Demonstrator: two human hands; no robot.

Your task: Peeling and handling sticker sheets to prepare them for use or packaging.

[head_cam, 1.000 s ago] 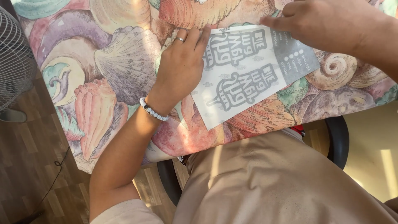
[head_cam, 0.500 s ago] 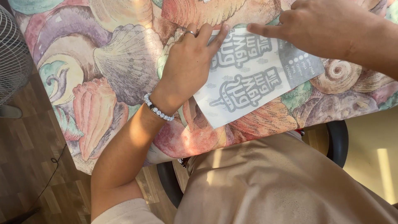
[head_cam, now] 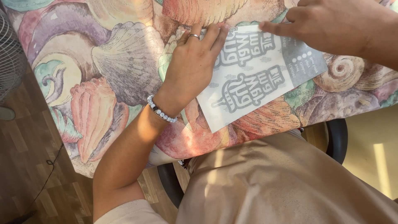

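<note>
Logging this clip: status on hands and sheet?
Left hand flat on sheet. Right hand fingertips at its top edge. Sheet flat on shell-print cloth. Nothing in the way.

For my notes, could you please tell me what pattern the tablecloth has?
The tablecloth is printed with large pastel seashells in pink, purple, orange and green, clearest in the head view.

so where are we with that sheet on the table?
Done: the grey-printed sheet lies flat on the shell-patterned tablecloth. In hand: left hand presses its left edge, right hand fingertips touch the top edge. Left: nothing looks lifted, peeled or folded so far.
</note>
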